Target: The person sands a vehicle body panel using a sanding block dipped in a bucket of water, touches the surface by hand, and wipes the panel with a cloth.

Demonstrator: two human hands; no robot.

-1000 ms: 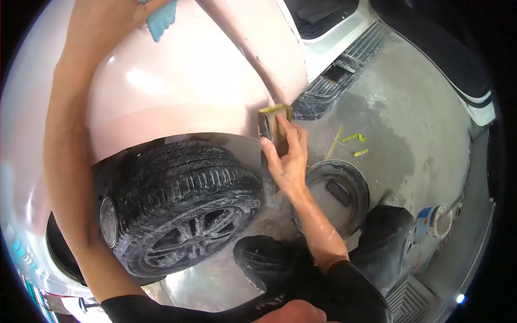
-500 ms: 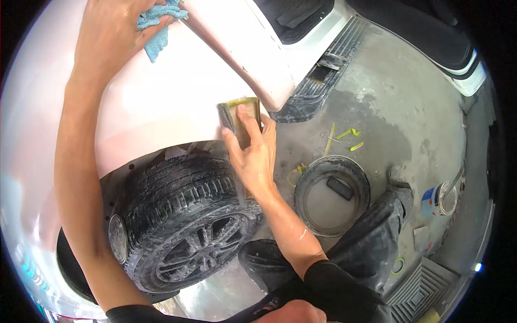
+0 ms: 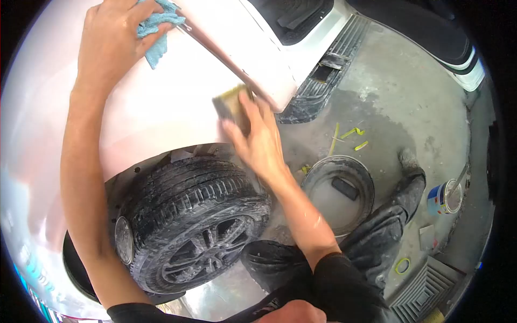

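My left hand (image 3: 116,40), at the top left, is closed on a crumpled blue cloth (image 3: 156,29) and rests over the upper part of the car's pale fender (image 3: 161,97). Lower down, between the wheel arch and the door seam, my right hand (image 3: 258,132) grips a sanding block (image 3: 232,105) wrapped in yellowish-brown paper. The block lies against the fender and is slightly blurred. Beneath the arch sits a dusty black tire (image 3: 188,188) with a spoked wheel.
A black tub (image 3: 369,183) of cloudy water holds a dark block (image 3: 344,188). Yellow tape strips (image 3: 353,132) lie on the wet concrete. To the right are a paint can (image 3: 444,196), a tape roll (image 3: 402,265) and a floor grate (image 3: 425,296). The running board (image 3: 318,86) juts out beside the door.
My right hand has slid the sanding block slightly up along the fender. The cloth stays in my left hand, which is a little lower in view. The whole view has shifted slightly.
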